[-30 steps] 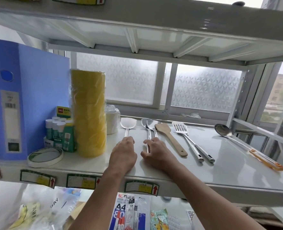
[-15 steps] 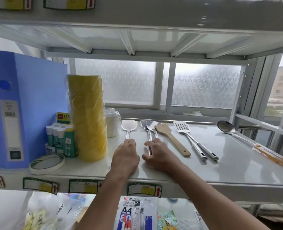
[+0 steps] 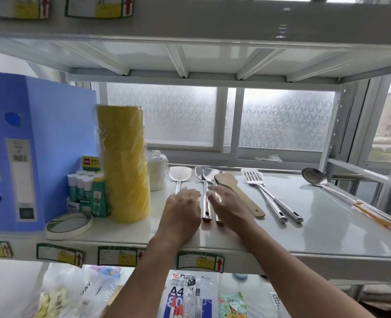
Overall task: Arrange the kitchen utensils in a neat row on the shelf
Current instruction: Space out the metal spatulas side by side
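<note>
The shelf [image 3: 327, 228] carries the kitchen utensils lying flat, handles toward the person, heads toward the frosted window [image 3: 286, 118]. From the left: a pale skimmer [image 3: 180, 173]; two steel turners [image 3: 205, 177] lying side by side and touching, with their handle ends level near the front; a wooden spatula [image 3: 232, 187] angled to the right; two slotted turners [image 3: 254, 179] stacked at the head, handles splayed slightly; and a ladle [image 3: 313, 177] with an orange handle, well apart at the far right and slanted.

The left hand [image 3: 182, 210] lies palm down over the skimmer's handle, fingers loosely extended; whether it presses on the handle cannot be told. The right hand [image 3: 229, 207] is spread open, fingers apart, just beside the steel turners' handles on their right, gripping nothing.

To the left of the row stand a wrapped yellow tape stack [image 3: 123, 164], a white roll [image 3: 158, 173] behind it, glue sticks [image 3: 84, 189], a blue binder [image 3: 41, 152] and a flat tape ring [image 3: 68, 224].
</note>
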Available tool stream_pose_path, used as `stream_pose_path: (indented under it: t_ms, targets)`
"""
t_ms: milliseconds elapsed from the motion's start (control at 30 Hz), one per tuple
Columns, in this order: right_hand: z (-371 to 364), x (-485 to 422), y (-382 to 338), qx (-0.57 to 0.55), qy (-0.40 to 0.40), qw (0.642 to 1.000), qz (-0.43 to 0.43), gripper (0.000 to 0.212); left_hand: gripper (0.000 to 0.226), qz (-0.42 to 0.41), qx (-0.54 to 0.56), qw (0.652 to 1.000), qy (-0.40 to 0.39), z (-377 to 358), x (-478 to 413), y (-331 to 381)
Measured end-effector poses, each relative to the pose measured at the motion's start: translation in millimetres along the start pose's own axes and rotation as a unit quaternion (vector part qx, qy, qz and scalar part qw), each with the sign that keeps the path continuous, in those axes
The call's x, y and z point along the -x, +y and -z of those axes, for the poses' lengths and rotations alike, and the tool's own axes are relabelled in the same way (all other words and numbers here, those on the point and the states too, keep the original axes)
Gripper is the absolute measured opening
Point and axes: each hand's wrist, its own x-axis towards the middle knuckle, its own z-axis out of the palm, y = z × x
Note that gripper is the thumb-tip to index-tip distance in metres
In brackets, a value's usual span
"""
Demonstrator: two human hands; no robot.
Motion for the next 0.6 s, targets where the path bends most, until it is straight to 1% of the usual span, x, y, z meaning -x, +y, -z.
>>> stream_pose_path:
  t_ms: [33,67,100,133,200,267,333,367,433,500,600]
  targets:
    - [4.5,-2.0,4.8,-0.003,0.046,0.999,-0.004,0.039,0.038,-0.030,-0.006,0.999,-0.019,-0.1,0.0,0.6]
    - [9.8,-3.5,11.8,0.012,0.090,0.996,-0.005,0.033,0.041,-0.056,-0.017,0.997,-0.042,-0.6,-0.1,1.0]
    - [14.9,-4.3,20.0,0.041,0.121,0.992,-0.005,0.033,0.044,-0.073,-0.027,0.995,-0.064,-1.3,-0.6,0.9]
    - [20.2,-3.5,26.7,0.078,0.130,0.988,-0.006,0.035,0.045,-0.083,-0.034,0.993,-0.082,-1.2,-0.6,1.2]
    - [26.6,-1.3,39.2,0.148,0.086,0.985,-0.025,0.037,0.046,-0.099,-0.044,0.989,-0.099,-1.9,-0.4,1.2]
    - [30.5,1.2,47.9,0.171,0.017,0.982,-0.076,0.039,0.044,-0.109,-0.047,0.988,-0.103,-1.6,0.6,1.4]
    - [30.9,-3.0,59.2,0.168,-0.020,0.981,-0.095,0.052,0.041,-0.104,-0.037,0.989,-0.102,-1.1,1.0,1.1]
    - [30.3,-5.8,65.1,0.161,-0.026,0.981,-0.102,0.053,0.041,-0.102,-0.035,0.989,-0.099,0.0,1.6,1.7]
    - [30.9,-10.2,74.7,0.155,-0.026,0.981,-0.118,0.042,0.040,-0.097,-0.036,0.990,-0.099,2.4,3.1,3.8]
    - [33.1,-11.7,79.8,0.156,-0.010,0.980,-0.126,0.030,0.040,-0.089,-0.031,0.990,-0.101,4.3,3.9,5.7]
    - [36.5,-13.5,89.1,0.164,0.000,0.976,-0.142,0.023,0.039,-0.087,-0.032,0.991,-0.101,4.8,4.6,6.5]
